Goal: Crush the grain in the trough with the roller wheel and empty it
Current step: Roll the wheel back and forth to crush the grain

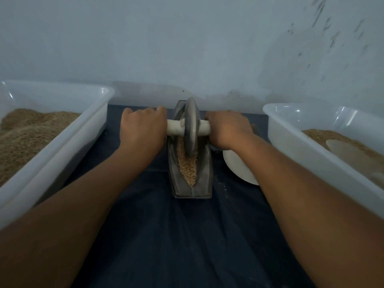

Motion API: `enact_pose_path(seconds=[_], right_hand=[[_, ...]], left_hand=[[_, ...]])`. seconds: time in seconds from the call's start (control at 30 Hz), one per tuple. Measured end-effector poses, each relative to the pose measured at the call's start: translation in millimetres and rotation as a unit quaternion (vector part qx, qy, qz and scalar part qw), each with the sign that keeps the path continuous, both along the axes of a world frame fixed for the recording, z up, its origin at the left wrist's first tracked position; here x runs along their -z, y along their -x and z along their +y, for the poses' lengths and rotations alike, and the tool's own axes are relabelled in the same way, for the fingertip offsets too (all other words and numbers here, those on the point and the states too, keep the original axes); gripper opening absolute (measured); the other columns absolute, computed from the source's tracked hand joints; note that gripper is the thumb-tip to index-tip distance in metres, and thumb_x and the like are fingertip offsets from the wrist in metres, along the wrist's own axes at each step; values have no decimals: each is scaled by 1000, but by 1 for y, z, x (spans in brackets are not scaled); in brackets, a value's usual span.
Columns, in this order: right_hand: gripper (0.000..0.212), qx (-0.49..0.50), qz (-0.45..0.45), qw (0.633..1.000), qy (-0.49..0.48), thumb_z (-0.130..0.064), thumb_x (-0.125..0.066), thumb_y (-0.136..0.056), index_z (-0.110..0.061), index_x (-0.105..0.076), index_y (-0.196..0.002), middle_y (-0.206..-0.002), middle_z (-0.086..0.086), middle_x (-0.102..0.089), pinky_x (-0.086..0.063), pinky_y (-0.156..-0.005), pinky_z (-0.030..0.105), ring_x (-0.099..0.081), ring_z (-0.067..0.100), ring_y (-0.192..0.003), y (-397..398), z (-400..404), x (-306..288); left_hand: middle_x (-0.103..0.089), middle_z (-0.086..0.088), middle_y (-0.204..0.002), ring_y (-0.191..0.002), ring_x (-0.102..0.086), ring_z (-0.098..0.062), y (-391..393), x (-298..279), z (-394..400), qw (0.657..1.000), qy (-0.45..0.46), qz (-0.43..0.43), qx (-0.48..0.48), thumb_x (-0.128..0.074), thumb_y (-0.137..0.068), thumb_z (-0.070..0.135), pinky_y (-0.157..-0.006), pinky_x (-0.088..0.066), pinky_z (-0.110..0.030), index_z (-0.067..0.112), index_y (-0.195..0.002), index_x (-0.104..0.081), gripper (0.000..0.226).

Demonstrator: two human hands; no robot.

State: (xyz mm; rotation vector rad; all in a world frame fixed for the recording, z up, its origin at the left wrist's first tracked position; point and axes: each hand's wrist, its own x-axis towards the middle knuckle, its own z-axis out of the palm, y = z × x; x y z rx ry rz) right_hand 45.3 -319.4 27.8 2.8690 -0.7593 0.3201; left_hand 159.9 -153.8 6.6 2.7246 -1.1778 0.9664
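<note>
A narrow grey boat-shaped trough [204, 173] lies lengthwise on the dark cloth in the middle of the view. Tan grain [187, 167] fills its groove. A grey roller wheel [191, 123] stands upright in the groove, over the far half of the trough. A pale wooden axle [174, 127] runs through the wheel's hub. My left hand [143, 129] grips the left end of the axle, and my right hand [227, 128] grips the right end. Both axle ends are hidden inside my fists.
A white plastic tub [62, 142] heaped with tan grain stands at the left. Another white tub [295, 146] at the right holds grain and a pale scoop [349, 152]. A white bowl [239, 169] sits under my right wrist. A pale wall rises close behind.
</note>
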Motion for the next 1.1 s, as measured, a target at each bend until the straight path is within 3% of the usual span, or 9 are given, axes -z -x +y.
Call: enact_pose_path(seconds=[0.17,0.37,0.73,0.83,0.93,1.1], right_hand=[[24,3,-44,999,19,-22,-66,-83,-22,-49,-100,-101,4,-65,-34,-68,36,-62,29,-92,15,16,7],[23,-2,-111,992,57,-18,-62,-88,-18,-46,-106,-99,2,-61,-27,-68,37,-60,29,-87,39,37,19],[21,-12,-119,991,60,-19,-59,-91,-18,-47,-107,-96,1,-63,-28,-68,38,-60,28,-84,32,37,20],[37,-10,-105,994,41,-16,-63,-87,-19,-43,-118,-92,2,-66,-30,-67,38,-59,29,-77,22,28,16],[59,-9,-57,998,17,-14,-67,-83,-22,-38,-133,-101,7,-67,-35,-70,38,-63,33,-88,12,16,9],[69,-21,-13,1000,-14,-23,-75,-79,-26,-40,-137,-107,13,-65,-39,-68,35,-62,35,-95,-7,-3,1]], left_hand=[[-60,-4,-85,-63,-45,-22,9,-1,9,1000,4,-3,9,-64,-84,24,-66,-26,-34,18,-95,-45,22],[-60,-5,-88,-75,-58,-27,17,-1,17,999,7,3,31,-66,-80,27,-68,-27,-36,19,-96,-46,28],[-59,-4,-82,-69,-56,-26,9,4,18,1000,13,-3,22,-68,-81,26,-69,-28,-35,18,-91,-45,26],[-60,-3,-83,-66,-51,-23,2,4,11,1000,6,-2,8,-64,-84,22,-68,-27,-34,18,-94,-49,19],[-62,-2,-84,-65,-48,-21,-4,3,2,1000,4,-4,-3,-62,-85,19,-68,-26,-34,19,-97,-52,15],[-63,-2,-82,-64,-47,-21,-17,4,-9,1000,26,12,5,-59,-87,17,-68,-26,-34,22,-88,-47,14]])
